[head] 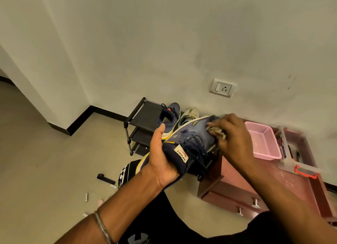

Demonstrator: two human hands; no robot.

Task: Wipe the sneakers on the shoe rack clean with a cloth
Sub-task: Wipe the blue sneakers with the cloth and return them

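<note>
Left hand (162,158) gripping sneaker (189,139) heel, toe toward two o'clock; right hand (231,134) nearer toe, pinching cloth (218,131) against it.

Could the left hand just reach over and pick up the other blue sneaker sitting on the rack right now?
Probably not as things stand. The blue sneaker on the rack lies close beyond the left hand with nothing between them, but that hand grips the heel of the held sneaker while the right hand rubs it with the cloth.
</note>
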